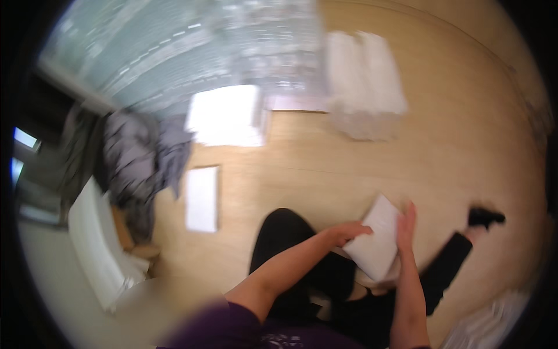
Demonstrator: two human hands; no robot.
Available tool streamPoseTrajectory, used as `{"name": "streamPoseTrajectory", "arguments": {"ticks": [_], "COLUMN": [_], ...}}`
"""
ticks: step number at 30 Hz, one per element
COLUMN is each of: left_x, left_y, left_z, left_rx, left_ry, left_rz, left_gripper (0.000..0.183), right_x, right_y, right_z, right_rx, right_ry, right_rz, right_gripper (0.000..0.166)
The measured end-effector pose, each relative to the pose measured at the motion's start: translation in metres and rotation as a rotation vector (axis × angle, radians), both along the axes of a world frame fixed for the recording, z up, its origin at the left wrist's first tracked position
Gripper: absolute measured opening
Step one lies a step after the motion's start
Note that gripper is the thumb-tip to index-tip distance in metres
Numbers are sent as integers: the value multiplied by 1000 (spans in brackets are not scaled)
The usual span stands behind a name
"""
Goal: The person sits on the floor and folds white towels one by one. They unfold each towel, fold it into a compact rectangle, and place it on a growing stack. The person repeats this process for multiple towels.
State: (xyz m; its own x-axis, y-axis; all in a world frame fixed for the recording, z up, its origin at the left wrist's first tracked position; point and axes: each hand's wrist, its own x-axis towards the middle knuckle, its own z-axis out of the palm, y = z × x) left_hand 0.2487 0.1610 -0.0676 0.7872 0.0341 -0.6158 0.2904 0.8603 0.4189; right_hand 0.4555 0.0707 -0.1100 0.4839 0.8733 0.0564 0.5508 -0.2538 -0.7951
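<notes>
A flat, rectangular white pack (374,240) is held tilted above my lap, its surface slightly creased. My left hand (348,233) grips its left edge, with the thumb lying over the top face. Against the right edge rests my right hand (406,227), blurred, its fingers stretched out straight rather than curled around the pack. The underside of the pack is hidden. Beneath my arms are my legs in black trousers (285,235), one knee raised and the other leg stretched to the right along the wooden floor (279,183).
A bright white stack (226,115) and a smaller white slab (202,199) lie on the floor ahead left. White bundles (366,74) lie farther off. Blurred, shiny plastic-like material (196,48) fills the upper left. Grey cloth (130,148) and a white box-like object (96,244) are at left.
</notes>
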Motion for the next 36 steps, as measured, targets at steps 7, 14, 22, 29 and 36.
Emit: {"name": "streamPoseTrajectory", "arguments": {"ticks": [7, 14, 22, 29, 36], "left_x": [-203, -410, -506, -495, -515], "left_y": [48, 86, 97, 74, 77], "left_z": [116, 158, 72, 25, 28], "left_rx": [276, 400, 314, 585, 603], "left_ry": [71, 313, 534, 924, 874], "left_rz": [430, 887, 850, 708, 729], "left_gripper": [43, 50, 51, 46, 45], "right_x": [-44, -49, -39, -36, -40], "right_y": [-95, -93, -90, -99, -98], "right_z": [8, 12, 0, 13, 9], "right_rx": [-180, -234, -234, -333, -295], "right_ry": [-436, -402, -385, -316, -344], "right_rz": [97, 36, 111, 160, 128], "right_gripper": [42, 45, 44, 44, 38]}}
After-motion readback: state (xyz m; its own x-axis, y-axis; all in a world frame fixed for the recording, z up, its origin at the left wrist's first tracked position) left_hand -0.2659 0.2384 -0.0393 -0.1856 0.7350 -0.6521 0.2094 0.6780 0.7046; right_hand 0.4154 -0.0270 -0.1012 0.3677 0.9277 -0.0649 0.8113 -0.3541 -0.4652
